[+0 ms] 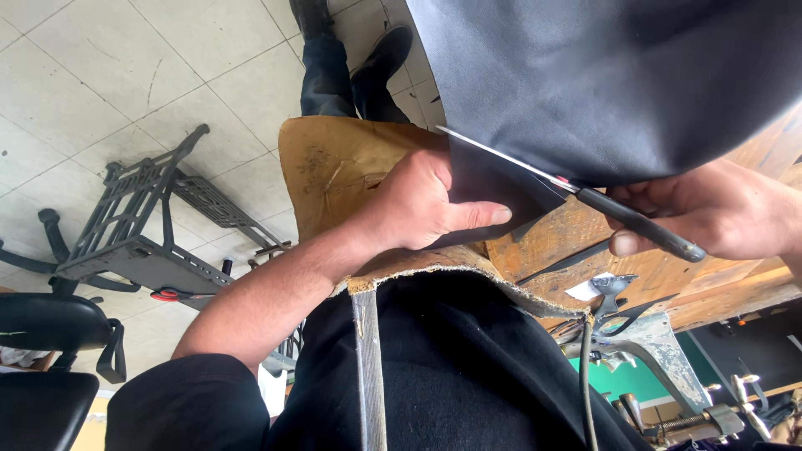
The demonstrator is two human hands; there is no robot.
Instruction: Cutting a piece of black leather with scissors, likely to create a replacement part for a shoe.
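Over tiled floor (100, 75), right grip (710, 209) holds scissors (585, 196) against black leather (601, 75).

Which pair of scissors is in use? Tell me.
The black-handled scissors in the right hand, blade against the dark sheet; the other scissors lie untouched.

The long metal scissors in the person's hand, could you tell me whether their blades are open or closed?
Open: the long metal scissors have one blade over the dark blue-grey sheet, and another dark blade angles away below.
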